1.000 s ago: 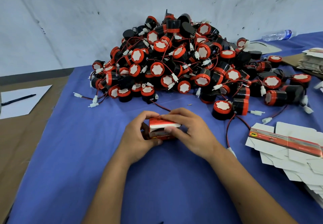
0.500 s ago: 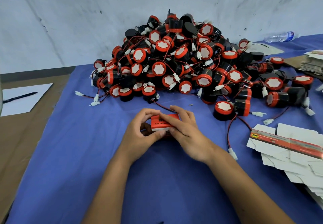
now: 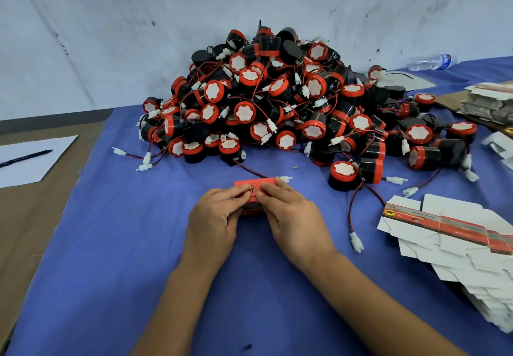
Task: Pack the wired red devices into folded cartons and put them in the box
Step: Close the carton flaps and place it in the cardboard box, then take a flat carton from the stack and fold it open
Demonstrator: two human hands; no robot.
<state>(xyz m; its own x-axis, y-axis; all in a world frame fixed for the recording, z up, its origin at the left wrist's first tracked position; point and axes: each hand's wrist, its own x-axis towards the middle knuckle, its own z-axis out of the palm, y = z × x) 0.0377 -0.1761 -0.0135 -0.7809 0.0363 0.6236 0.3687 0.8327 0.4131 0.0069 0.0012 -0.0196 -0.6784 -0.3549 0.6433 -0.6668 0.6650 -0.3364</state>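
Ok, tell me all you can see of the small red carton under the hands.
The carton is a small red cardboard box with dark print too blurred to read. It lies flat on the blue cloth, in front of the device pile. Fingers of the left hand and right hand press on its top; its near part is hidden.

A pale, whitish wall rises behind, scuffed with dark specks and faint diagonal streaks. The surface is brown, with a blue cloth spread over most of it, its left edge running diagonally. A dark strip lies where the wall meets the surface on the left. The light is even and soft, with faint shadows.
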